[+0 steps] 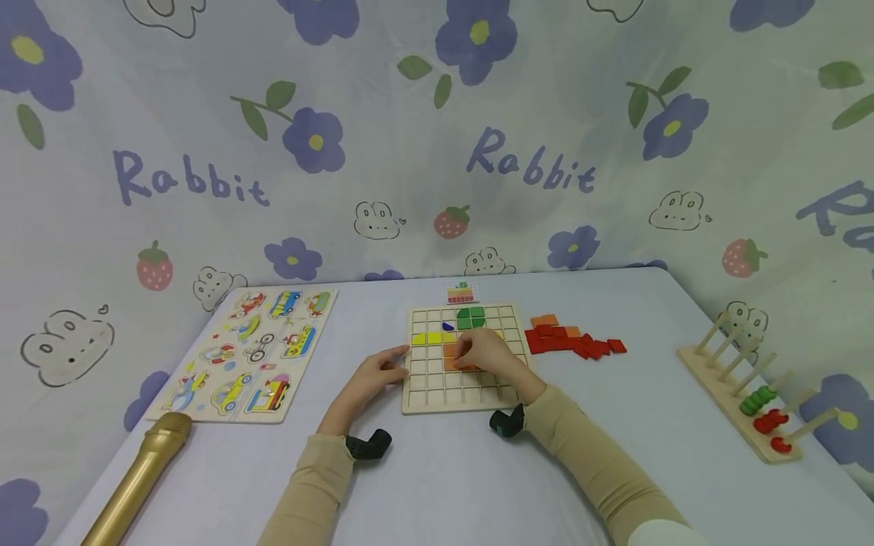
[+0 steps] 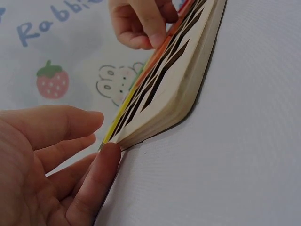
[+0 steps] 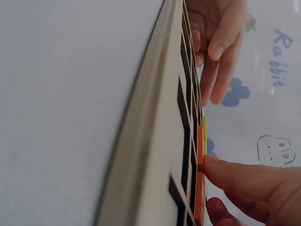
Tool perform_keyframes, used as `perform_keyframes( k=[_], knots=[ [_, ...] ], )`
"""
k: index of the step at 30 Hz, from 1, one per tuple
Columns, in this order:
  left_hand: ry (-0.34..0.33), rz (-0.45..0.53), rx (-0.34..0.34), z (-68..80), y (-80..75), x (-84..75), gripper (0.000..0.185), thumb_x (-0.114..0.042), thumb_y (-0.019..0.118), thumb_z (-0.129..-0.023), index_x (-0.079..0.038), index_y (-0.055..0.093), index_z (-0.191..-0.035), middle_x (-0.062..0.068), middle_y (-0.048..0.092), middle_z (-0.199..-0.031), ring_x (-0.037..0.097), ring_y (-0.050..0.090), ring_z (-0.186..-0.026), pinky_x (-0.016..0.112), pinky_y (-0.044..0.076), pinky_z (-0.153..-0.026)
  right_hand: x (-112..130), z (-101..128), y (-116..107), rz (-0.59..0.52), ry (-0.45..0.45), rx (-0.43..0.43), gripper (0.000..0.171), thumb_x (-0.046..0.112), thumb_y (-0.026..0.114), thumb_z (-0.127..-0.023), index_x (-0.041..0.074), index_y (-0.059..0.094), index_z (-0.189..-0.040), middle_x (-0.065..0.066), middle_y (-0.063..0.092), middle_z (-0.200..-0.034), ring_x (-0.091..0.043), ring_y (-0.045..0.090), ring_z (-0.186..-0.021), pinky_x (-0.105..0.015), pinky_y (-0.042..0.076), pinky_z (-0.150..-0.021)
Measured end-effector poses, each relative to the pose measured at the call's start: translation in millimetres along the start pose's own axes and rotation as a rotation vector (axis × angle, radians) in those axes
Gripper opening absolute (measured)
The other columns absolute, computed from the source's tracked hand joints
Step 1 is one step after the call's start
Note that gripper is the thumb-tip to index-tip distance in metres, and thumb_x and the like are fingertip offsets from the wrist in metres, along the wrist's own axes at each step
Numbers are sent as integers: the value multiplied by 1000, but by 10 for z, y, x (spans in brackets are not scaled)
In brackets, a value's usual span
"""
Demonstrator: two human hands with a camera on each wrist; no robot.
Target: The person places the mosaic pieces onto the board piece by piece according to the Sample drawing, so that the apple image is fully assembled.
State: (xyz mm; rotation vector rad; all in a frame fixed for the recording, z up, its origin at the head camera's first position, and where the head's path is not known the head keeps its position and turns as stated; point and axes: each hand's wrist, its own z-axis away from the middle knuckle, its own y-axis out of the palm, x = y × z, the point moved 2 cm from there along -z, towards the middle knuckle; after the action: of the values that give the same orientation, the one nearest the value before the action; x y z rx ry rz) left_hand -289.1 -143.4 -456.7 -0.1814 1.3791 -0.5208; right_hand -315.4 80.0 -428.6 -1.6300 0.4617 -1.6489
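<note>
Presently steadying wooden grid board [image 1: 434, 394], presumably against slippage, with loosely spread, empty left hand [image 1: 369, 377] at its left edge, and pinching orange tile [image 3: 201, 147] near its centre with curled right hand [image 1: 488, 353].

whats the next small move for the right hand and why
Probably press the orange tile flat into its square: the right hand has its fingers at it on the grid board, and the left hand at the board's left edge could steady things.
</note>
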Motion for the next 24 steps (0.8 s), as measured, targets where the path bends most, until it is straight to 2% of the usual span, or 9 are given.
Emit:
perform_keyframes(
  k=[5, 10, 16, 20, 24],
  knots=[
    [2, -2, -1, -5, 0, 12, 54, -17, 65, -83, -17, 49, -135, 5, 60, -90, 17, 51, -78, 29, 38, -68, -68, -8, -109, -34, -29, -34, 15, 17, 76, -75, 12, 62, -77, 0, 57, -77, -16, 48, -74, -26, 39, -64],
    [9, 4, 2, -11, 5, 18, 54, -17, 65, -83, -17, 50, -135, 5, 60, -89, 17, 51, -78, 29, 38, -68, -295, 44, -508, -115, -20, -108, 15, 14, 71, -79, 5, 64, -88, -6, 58, -86, -20, 49, -79, -29, 41, -65],
    [13, 1, 0, -6, 1, 29, 53, -19, 64, -84, -18, 49, -135, 6, 60, -92, 17, 51, -80, 30, 37, -68, -731, 127, -953, -234, 97, -145, 29, 10, 64, -84, -2, 60, -110, -16, 58, -103, -26, 57, -88, -33, 50, -76],
    [16, -3, -7, -3, -5, 29, 53, -19, 64, -84, -18, 49, -135, 6, 60, -92, 17, 50, -80, 30, 37, -67, -994, 196, -1118, -300, 176, -147, 36, 9, 61, -87, -3, 54, -120, -22, 54, -117, -29, 56, -99, -35, 48, -84],
    [25, -1, -2, -5, 9, 23, 54, -19, 64, -84, -17, 49, -135, 6, 60, -91, 17, 50, -79, 30, 37, -67, -1197, 264, -1239, -291, 210, -159, 40, 9, 59, -88, -3, 51, -125, -24, 51, -122, -31, 55, -103, -38, 46, -88]
  ],
)
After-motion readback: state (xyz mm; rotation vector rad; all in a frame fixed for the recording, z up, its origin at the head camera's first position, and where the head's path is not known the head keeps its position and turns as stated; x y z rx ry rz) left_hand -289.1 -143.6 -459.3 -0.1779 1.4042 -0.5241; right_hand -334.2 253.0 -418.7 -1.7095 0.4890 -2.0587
